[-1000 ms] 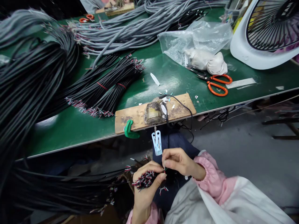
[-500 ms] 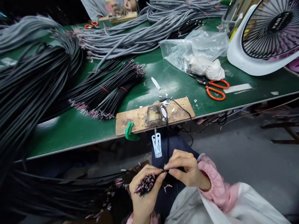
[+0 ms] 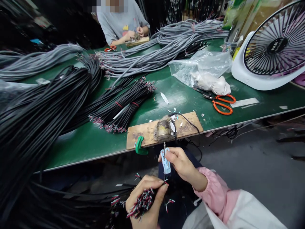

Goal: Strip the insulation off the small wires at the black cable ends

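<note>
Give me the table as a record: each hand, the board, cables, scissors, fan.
Left hand: holds a bunch of black cables, wire ends showing
Right hand: pinches the light-blue peg in front of the board
Board: wooden, near edge of the table, green clip on it
Cables: black bundles at left, grey bundles farther back
Scissors: orange handles, right of the board, by a white cloth
Fan: white, far right

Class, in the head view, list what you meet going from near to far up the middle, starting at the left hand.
Left hand gripping a cable bundle, light-blue clip, wooden board, white strip just beyond it, grey cables.
</note>
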{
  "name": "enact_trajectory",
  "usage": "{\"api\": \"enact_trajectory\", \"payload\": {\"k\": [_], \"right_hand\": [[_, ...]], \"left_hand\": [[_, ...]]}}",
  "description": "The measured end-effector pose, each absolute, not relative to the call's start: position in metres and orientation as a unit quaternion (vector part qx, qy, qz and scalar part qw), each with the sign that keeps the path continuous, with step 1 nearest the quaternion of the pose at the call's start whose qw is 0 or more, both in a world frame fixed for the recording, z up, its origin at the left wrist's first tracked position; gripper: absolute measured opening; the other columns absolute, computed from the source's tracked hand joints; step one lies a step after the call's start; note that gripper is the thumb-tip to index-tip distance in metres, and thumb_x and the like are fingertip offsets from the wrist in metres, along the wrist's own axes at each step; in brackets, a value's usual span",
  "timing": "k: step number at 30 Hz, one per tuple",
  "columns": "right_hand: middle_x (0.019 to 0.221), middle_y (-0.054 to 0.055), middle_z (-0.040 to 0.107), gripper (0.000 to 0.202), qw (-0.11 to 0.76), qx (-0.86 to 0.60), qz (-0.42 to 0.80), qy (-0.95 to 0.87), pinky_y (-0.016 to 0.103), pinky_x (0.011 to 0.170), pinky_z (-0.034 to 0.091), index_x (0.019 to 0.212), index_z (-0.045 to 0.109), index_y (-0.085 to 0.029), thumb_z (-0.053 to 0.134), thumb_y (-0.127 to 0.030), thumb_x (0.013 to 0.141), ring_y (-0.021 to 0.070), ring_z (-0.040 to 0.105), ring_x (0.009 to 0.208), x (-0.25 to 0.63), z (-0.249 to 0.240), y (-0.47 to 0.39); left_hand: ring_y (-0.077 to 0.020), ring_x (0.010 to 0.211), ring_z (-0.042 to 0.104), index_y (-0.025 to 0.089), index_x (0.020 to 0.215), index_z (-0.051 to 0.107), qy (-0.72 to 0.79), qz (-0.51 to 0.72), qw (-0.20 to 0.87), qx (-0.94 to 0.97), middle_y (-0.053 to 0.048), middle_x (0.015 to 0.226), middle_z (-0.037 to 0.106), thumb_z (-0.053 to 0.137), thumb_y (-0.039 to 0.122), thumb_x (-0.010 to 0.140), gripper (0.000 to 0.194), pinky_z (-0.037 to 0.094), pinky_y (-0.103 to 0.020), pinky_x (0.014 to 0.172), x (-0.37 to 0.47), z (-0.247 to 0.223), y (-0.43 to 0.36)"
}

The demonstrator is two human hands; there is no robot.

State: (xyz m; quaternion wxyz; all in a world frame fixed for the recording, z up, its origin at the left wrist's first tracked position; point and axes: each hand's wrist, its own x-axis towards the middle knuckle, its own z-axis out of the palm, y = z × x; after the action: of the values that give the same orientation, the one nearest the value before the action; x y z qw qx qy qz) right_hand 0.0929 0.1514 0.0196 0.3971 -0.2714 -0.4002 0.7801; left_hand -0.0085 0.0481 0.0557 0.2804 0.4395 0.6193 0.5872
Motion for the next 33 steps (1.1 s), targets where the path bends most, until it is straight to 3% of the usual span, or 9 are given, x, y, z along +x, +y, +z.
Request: {"api": "enact_trajectory", "payload": {"k": [14, 21, 28, 33], "right_hand": [[0.062, 0.000, 0.055, 0.060, 0.386, -0.203, 0.851, -0.292, 0.021, 0.049, 0.035, 0.070, 0.071, -0.011, 0.076, -0.070, 0.076, 0.0085, 0.044, 0.052, 0.085, 0.011, 0.146], [0.061, 0.003, 0.061, 0.074, 0.359, -0.199, 0.880, -0.240, 0.023, 0.056, 0.041, 0.074, 0.073, -0.011, 0.053, -0.082, 0.085, 0.0115, 0.053, 0.056, 0.086, -0.014, 0.137], [0.066, 0.002, 0.062, 0.050, 0.388, -0.270, 0.802, -0.364, 0.023, 0.056, 0.039, 0.079, 0.074, -0.013, 0.070, -0.061, 0.088, 0.0107, 0.051, 0.058, 0.117, -0.022, 0.124], [0.072, 0.002, 0.063, 0.038, 0.386, -0.285, 0.732, -0.484, 0.025, 0.060, 0.043, 0.080, 0.074, -0.014, 0.074, -0.052, 0.088, 0.0131, 0.054, 0.063, 0.137, -0.007, 0.119]], "left_hand": [[-0.0151, 0.057, 0.064, 0.022, 0.067, 0.074, 0.626, 0.568, 0.303, 0.440, 0.003, 0.063, 0.069, 0.085, 0.015, 0.072, 0.014, 0.051, -0.024, 0.058, -0.008, 0.052, 0.059], [-0.0150, 0.055, 0.064, 0.022, 0.066, 0.074, 0.623, 0.561, 0.309, 0.449, 0.003, 0.063, 0.069, 0.084, 0.012, 0.071, 0.015, 0.051, -0.024, 0.057, -0.011, 0.056, 0.060], [-0.0173, 0.058, 0.066, 0.022, 0.067, 0.074, 0.614, 0.558, 0.328, 0.451, 0.002, 0.064, 0.070, 0.084, 0.014, 0.073, 0.014, 0.052, -0.026, 0.059, -0.010, 0.053, 0.052], [-0.0157, 0.051, 0.062, 0.021, 0.064, 0.072, 0.629, 0.474, 0.390, 0.476, 0.000, 0.057, 0.068, 0.077, 0.023, 0.083, 0.020, 0.047, -0.025, 0.055, -0.012, 0.049, 0.039]]}}
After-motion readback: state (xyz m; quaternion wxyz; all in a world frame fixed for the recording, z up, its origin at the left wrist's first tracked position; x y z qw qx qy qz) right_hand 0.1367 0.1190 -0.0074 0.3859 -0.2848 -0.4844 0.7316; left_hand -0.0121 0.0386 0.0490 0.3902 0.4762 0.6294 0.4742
